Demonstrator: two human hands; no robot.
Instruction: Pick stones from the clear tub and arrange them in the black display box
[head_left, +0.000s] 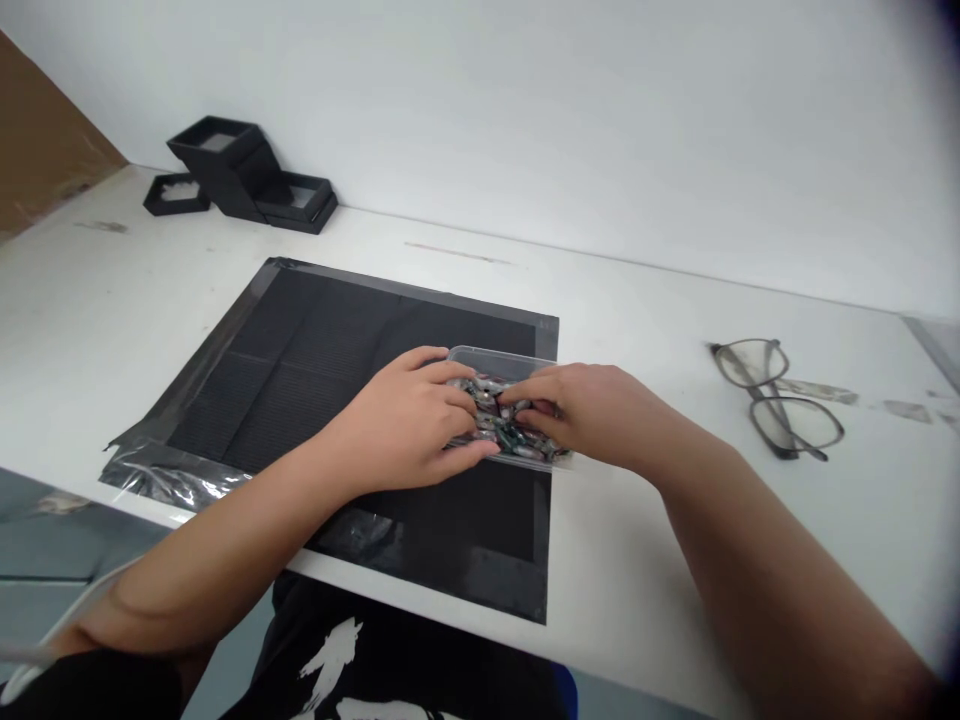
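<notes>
Head view, and both hands are down in the middle of the frame, meeting over a small clear plastic container (491,362) that sits on the right part of a black mat (300,380). The left hand (409,420) comes in from the lower left, fingers curled down into the container, fingertips touching the little pieces (502,435) heaped inside; whether it has pinched one, I cannot tell. The right hand (592,410) reaches in from the lower right, thumb and forefinger drawn together over the same heap, though a held piece is not clear to see. The pieces look shiny, greenish and silvery, too small to make out. At the right of the frame a pair of glasses (780,398) lies folded open on the white table (675,540). In the upper left, black trays (240,175) are stacked against the wall
</notes>
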